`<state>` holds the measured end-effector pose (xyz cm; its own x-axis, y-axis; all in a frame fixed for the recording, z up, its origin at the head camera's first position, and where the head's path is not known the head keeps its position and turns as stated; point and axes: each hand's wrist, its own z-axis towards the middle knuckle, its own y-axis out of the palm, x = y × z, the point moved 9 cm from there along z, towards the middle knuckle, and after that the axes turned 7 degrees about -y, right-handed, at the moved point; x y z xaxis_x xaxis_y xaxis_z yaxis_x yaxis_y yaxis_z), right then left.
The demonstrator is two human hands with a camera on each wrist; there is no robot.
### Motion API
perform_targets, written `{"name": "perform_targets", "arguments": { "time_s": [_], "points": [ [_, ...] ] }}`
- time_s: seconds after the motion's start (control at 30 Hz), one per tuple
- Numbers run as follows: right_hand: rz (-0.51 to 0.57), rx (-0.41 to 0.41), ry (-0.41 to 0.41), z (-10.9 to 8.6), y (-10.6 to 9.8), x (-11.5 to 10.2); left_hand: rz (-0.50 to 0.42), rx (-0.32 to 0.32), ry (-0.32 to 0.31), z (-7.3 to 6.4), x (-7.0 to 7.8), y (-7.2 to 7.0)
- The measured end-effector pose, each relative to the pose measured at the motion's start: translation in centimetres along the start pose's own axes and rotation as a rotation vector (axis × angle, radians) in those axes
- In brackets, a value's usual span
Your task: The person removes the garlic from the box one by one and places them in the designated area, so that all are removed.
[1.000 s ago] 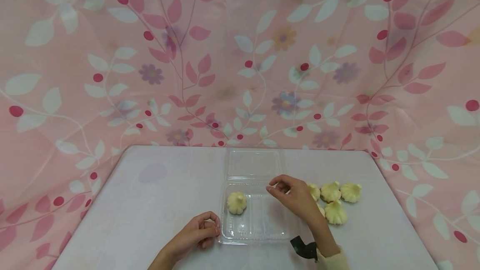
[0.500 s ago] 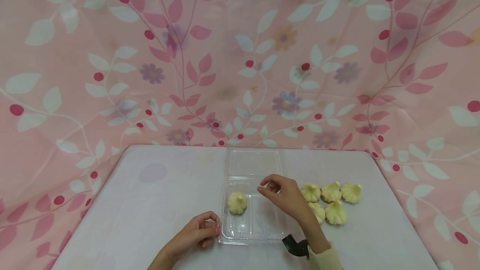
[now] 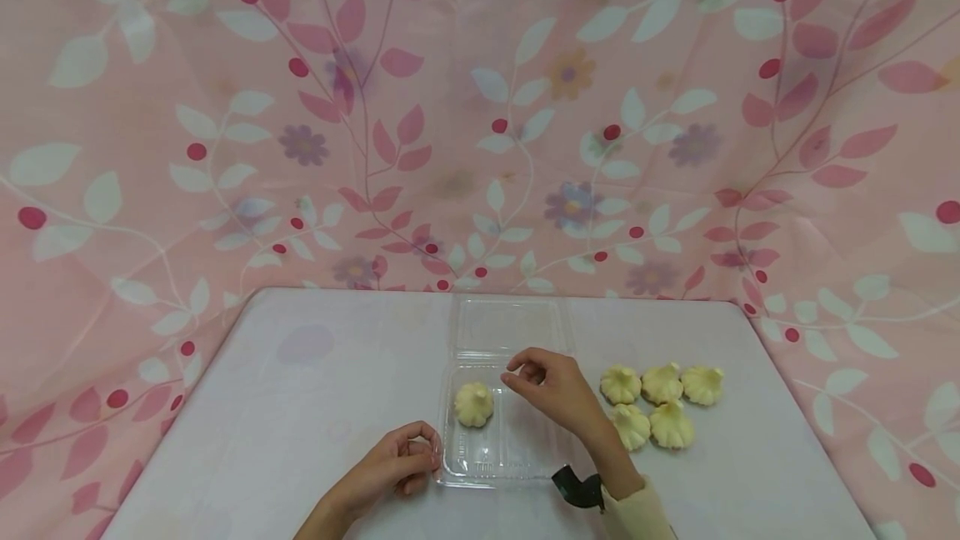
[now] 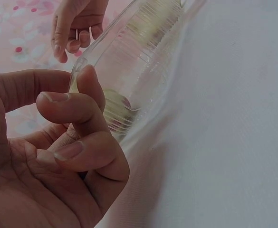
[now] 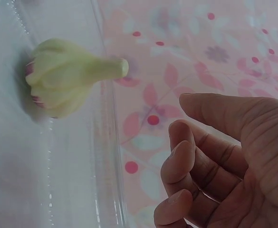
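Observation:
A clear plastic clamshell container (image 3: pixel 525 473) lies on the table with its lid (image 3: pixel 510 325) folded back, away from me. Inside its left part sits one pale garlic bulb (image 3: pixel 474 404), stem up, purplish near its base in the right wrist view. My left hand (image 3: pixel 401 461) pinches the container's left rim, fingertips around the edge (image 4: pixel 81 64). Over the container, right of that bulb, my right hand (image 3: pixel 558 390) hovers with loosely bent fingers (image 5: pixel 181 156) and nothing in them.
Several more garlic bulbs (image 3: pixel 662 383) lie in two rows on the white table (image 3: pixel 337 373), right of the container. A black curved piece (image 3: pixel 577 487) is at the right wrist, by a pale sleeve (image 3: pixel 636 513). Pink floral cloth (image 3: pixel 480 148) hangs behind.
My right hand has moved left over the container towards the bulb inside, uncovering the bulbs on the right. My left hand stays at the rim.

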<state>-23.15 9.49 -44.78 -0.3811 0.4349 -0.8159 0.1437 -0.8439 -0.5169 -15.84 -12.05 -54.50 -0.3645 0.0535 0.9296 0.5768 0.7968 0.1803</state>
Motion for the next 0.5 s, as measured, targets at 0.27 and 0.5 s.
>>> {"name": "perform_targets", "arguments": {
  "time_s": [0.27,0.5],
  "points": [
    [-0.002,-0.011,-0.002,0.4,0.9,-0.1,0.002,0.001,-0.005,0.1,-0.1,-0.2],
    [-0.021,-0.029,0.008,0.5,2.0,0.2,0.005,0.003,-0.002,0.0,0.0,0.0]
  ]
}}
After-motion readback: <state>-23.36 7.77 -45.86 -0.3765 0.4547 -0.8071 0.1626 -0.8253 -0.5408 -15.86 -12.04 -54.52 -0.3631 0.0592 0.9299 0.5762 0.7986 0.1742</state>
